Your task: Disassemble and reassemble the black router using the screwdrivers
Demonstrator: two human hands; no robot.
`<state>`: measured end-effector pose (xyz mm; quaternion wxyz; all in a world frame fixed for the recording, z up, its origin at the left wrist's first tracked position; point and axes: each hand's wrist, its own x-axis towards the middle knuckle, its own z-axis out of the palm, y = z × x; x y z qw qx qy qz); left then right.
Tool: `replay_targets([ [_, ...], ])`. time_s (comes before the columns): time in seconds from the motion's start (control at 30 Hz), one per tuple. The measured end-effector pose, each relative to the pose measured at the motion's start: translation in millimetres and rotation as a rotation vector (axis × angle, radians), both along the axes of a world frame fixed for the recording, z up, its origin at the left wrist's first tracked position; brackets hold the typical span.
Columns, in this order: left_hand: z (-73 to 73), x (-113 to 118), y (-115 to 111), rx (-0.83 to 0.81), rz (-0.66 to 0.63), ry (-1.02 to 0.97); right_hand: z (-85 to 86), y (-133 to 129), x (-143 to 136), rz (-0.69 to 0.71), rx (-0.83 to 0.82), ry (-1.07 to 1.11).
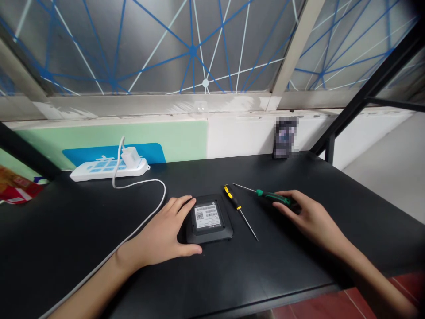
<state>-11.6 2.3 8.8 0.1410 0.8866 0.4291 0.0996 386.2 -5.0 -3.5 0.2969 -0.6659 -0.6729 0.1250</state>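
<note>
- Box (208, 215) seemed steadied by the left hand (162, 232), spread open.
- Green screwdriver (260, 192) was gripped by the right hand (307, 212) — hands apart.
- Next, a steady box seemed needed.

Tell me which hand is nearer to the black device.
Left. The left hand spreads around the left side of the black device; the right hand is farther off to its right, beyond the yellow-and-black screwdriver, holding the green-and-black screwdriver.

Wht pwr strip (102, 171) w/ chgr (130, 157), cable (165, 189)
</note>
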Motion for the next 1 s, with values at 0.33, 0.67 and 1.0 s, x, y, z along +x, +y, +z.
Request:
replay_targets([
  [0.33, 0.1, -0.1, -0.6, -0.006, -0.004, -0.003, 28.8, 43.2, -27.8, -0.031, 0.23, 0.964],
  [0.67, 0.0, 0.1, -1.0, -0.005, 0.0, -0.014, 34.9, 70.4, -81.4, 0.143, 0.286, 1.025],
  [1.0, 1.0, 0.4, -1.0, -0.005, -0.003, 0.017, 27.3, 63.4, -94.5, 0.177, 0.275, 1.079],
])
